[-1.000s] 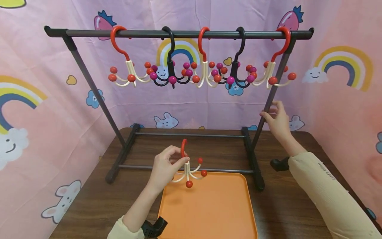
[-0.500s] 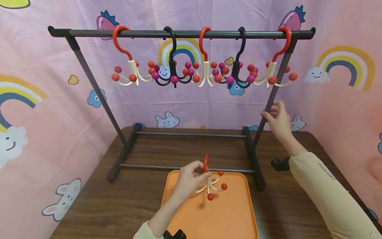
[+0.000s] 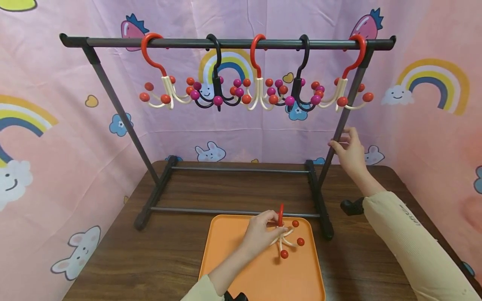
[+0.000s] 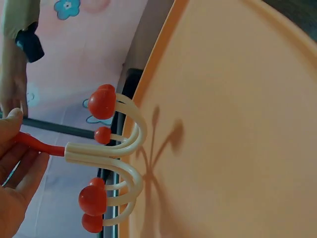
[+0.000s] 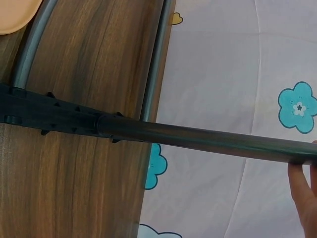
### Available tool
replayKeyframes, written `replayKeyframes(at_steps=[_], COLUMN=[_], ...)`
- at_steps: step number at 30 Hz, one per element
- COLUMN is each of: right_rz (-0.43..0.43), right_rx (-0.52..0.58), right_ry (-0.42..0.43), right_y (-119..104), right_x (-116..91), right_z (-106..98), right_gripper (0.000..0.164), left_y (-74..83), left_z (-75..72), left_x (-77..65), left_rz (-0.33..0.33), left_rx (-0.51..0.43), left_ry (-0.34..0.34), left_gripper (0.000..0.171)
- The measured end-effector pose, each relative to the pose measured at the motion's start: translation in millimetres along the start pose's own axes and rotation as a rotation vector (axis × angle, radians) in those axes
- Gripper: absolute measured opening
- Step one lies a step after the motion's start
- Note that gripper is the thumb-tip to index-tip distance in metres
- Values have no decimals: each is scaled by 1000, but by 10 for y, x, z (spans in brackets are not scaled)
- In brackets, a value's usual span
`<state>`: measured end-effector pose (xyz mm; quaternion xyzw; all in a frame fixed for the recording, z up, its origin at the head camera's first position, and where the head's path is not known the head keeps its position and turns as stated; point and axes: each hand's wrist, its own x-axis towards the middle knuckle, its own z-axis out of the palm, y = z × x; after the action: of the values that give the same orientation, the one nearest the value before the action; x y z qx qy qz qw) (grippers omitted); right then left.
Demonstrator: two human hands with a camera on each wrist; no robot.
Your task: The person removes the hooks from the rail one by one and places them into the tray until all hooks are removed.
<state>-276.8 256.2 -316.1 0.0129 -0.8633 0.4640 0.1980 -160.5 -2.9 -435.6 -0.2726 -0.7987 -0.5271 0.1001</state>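
Note:
My left hand (image 3: pixel 260 236) pinches the red hook of a claw hanger (image 4: pixel 89 151) between thumb and fingers. It has cream curved arms tipped with red balls. The hanger is upright over the right back part of an orange tray (image 3: pixel 278 280), and its shadow falls on the tray in the left wrist view. Off to the right, my right hand (image 3: pixel 351 156) grips the right upright (image 3: pixel 343 115) of a dark metal rack, thumb in front. In the right wrist view only some fingers (image 5: pixel 299 188) show, at the edge of the upright (image 5: pixel 208 139).
On the rack's top bar (image 3: pixel 233 42) hang several claw hangers: red-hooked ones (image 3: pixel 152 60) alternate with black ones (image 3: pixel 217 83) bearing magenta balls. The rack's feet (image 3: pixel 325 219) stand on a dark wooden table (image 3: pixel 113 255). Patterned cloth (image 3: pixel 169 138) surrounds the table.
My left hand has carried the claw hanger rightward and down, from the tray's back left to over its right side. The right hand stays on the upright.

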Motion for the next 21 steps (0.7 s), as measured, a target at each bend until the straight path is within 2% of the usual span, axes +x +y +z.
replayKeyframes(at_steps=[7,13,17,21], right_rz=[8,-1,-3,0], right_rx=[-11,-27,-29,-30], right_ry=[16,27,21,21], right_y=[6,10,11,16], right_x=[-4,-5,1,3], right_z=[-5,13,19,24], right_gripper=[41,42,44,43], left_y=[-1,-13,-15,-29], left_z=[200,323,350,321], left_x=[50,25,1,-18], left_rz=[30,-9,22,63], left_rx=[8,6,28,66], left_ry=[-24,3,19,2], left_gripper=[17,16,15,16])
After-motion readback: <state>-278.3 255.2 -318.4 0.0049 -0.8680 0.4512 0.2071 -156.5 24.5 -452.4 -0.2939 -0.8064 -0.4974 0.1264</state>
